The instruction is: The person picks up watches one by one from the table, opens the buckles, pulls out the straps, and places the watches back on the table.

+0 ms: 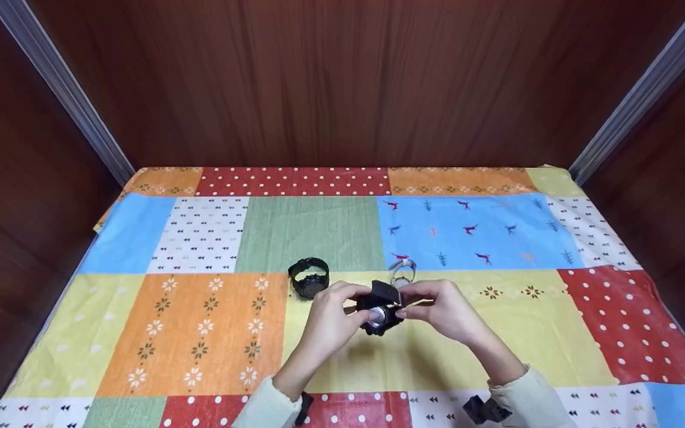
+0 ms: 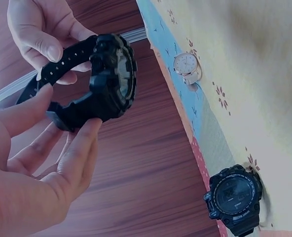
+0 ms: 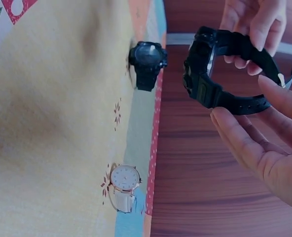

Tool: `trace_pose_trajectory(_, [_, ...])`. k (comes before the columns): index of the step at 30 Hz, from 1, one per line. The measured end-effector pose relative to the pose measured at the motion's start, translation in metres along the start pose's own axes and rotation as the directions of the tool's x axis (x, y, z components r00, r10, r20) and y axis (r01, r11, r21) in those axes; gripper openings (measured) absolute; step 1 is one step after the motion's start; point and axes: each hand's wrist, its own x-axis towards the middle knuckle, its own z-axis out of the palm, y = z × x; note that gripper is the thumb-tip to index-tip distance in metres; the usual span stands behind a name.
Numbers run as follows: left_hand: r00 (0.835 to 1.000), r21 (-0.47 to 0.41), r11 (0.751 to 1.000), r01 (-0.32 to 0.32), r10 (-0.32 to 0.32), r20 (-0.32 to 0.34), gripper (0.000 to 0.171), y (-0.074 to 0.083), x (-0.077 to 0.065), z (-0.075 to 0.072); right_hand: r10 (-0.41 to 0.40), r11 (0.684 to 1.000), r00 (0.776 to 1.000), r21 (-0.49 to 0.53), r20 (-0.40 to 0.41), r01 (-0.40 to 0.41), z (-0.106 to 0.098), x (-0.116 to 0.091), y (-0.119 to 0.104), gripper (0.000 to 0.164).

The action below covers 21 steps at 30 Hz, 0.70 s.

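A chunky black wristwatch (image 1: pixel 385 291) is held above the table between both hands, its strap forming a loop. My left hand (image 1: pixel 333 315) grips it from the left, with the thumb at the metal case back inside the loop in the head view. From the other side my right hand (image 1: pixel 446 306) pinches the strap between thumb and fingers. The left wrist view shows the strap's buckle side and punched holes on the held watch (image 2: pixel 114 81). Behind the left hand, a second black watch (image 1: pixel 310 288) stands on the cloth. A watch with a white dial (image 2: pixel 186 63) sits beyond the right hand.
A patchwork-patterned tablecloth (image 1: pixel 211 333) covers the table. Dark wood-grain panels (image 1: pixel 342 83) rise behind it and at both sides, with grey metal strips (image 1: pixel 63 89) at the corners.
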Motion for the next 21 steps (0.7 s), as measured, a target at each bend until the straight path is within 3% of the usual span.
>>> trace_pose_trajectory(21, [0.999, 0.094, 0.996, 0.0, -0.003, 0.042, 0.02, -0.001, 0.0003, 0.0016, 0.026, 1.0, 1.0, 0.014, -0.011, -0.025, -0.0005, -0.0026, -0.001, 0.027])
